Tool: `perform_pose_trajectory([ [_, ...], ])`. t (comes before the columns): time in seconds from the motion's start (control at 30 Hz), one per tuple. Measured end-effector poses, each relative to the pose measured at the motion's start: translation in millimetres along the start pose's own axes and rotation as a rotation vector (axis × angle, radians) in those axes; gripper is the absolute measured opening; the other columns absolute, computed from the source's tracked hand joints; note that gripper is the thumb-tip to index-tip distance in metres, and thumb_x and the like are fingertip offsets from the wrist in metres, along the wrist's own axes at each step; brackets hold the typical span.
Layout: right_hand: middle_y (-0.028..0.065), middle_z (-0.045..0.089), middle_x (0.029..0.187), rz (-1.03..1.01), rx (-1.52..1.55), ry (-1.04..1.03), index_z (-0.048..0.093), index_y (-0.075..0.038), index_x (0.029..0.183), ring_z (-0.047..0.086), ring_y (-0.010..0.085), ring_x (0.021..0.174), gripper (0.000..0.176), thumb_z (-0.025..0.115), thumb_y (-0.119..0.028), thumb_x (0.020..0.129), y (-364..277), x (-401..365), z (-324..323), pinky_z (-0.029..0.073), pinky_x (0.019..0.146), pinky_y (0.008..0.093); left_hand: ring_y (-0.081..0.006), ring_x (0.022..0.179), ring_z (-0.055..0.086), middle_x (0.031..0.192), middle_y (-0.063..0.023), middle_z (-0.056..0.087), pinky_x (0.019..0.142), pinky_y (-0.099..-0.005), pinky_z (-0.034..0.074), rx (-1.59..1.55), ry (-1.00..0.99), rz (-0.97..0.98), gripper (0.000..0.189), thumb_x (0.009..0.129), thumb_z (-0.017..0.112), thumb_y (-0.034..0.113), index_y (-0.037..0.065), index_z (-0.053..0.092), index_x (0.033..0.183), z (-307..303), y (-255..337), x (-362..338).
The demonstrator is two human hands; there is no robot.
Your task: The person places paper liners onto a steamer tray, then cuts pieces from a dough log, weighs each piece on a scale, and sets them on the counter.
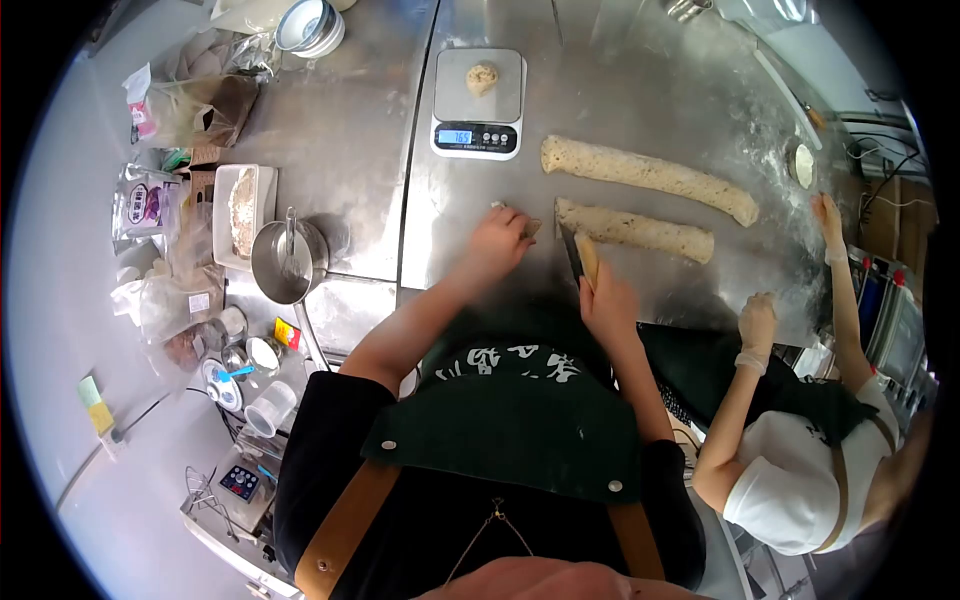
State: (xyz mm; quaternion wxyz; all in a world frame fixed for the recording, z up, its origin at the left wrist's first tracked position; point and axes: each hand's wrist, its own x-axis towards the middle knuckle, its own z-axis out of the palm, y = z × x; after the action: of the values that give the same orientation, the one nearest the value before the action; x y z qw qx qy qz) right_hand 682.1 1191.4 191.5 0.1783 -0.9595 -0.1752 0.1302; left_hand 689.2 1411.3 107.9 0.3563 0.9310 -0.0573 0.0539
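Observation:
My right hand (608, 303) is closed round the yellowish handle of a dough cutter (574, 257), whose dark blade stands by the left end of the shorter dough log (640, 232). To the left, my left hand (500, 238) has its fingers curled on a small piece of dough (532, 228), mostly covered by the fingers. A longer dough log (650, 178) lies beyond the shorter one. On the white digital scale (479, 105) rests a lump of dough (482, 79); its display is lit.
A metal pot (289, 262) with a whisk and a white tray (222, 220) stand at the left, near bags (150, 205). Stacked bowls (310, 28) are at the back left. A co-worker (800, 470) stands at the right, gloved hands over the floured steel table (360, 120).

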Motion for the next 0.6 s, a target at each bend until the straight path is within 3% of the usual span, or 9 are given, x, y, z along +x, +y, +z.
perform_pose_trajectory([
  [0.13, 0.0142, 0.062, 0.068, -0.074, -0.062, -0.092, 0.05, -0.005, 0.106, 0.061, 0.0342, 0.059, 0.028, 0.06, -0.021, 0.085, 16.9, -16.9, -2.9, 0.047, 0.052, 0.0451, -0.0318, 0.087, 0.057, 0.091, -0.0113, 0.058, 0.072, -0.04, 0.049, 0.107, -0.085, -0.023, 0.018, 0.071, 0.07, 0.012, 0.005, 0.064, 0.086, 22.7, -4.8, 3.7],
  [0.27, 0.0122, 0.061, 0.07, -0.124, -0.015, -0.069, 0.051, -0.005, 0.105, 0.061, 0.031, 0.059, 0.027, 0.061, -0.018, 0.084, 24.0, -25.9, 6.9, 0.048, 0.052, 0.042, -0.0327, 0.082, 0.058, 0.087, -0.0132, 0.059, 0.071, -0.0404, 0.05, 0.014, 0.099, -0.026, 0.012, 0.073, 0.066, 0.009, 0.005, 0.064, 0.084, 11.7, -12.9, 15.2],
  [0.4, 0.0097, 0.06, 0.071, -0.152, 0.017, -0.001, 0.051, -0.005, 0.105, 0.061, 0.028, 0.058, 0.028, 0.062, -0.016, 0.082, 21.9, -27.0, 11.1, 0.048, 0.051, 0.0394, -0.0326, 0.079, 0.06, 0.084, -0.0127, 0.062, 0.069, -0.0402, 0.05, 0.152, 0.381, -0.013, 0.013, 0.072, 0.064, 0.003, 0.004, 0.064, 0.085, -55.7, -42.8, 98.8],
  [0.6, 0.0087, 0.06, 0.07, -0.144, 0.04, 0.06, 0.051, -0.005, 0.105, 0.06, 0.0258, 0.057, 0.029, 0.064, -0.015, 0.08, 20.3, -24.8, 10.0, 0.048, 0.049, 0.0376, -0.028, 0.08, 0.059, 0.082, -0.0079, 0.063, 0.07, -0.0379, 0.05, 0.442, 0.306, 0.181, 0.016, 0.068, 0.063, 0.0, 0.006, 0.066, 0.082, -99.6, -66.6, 186.6],
])
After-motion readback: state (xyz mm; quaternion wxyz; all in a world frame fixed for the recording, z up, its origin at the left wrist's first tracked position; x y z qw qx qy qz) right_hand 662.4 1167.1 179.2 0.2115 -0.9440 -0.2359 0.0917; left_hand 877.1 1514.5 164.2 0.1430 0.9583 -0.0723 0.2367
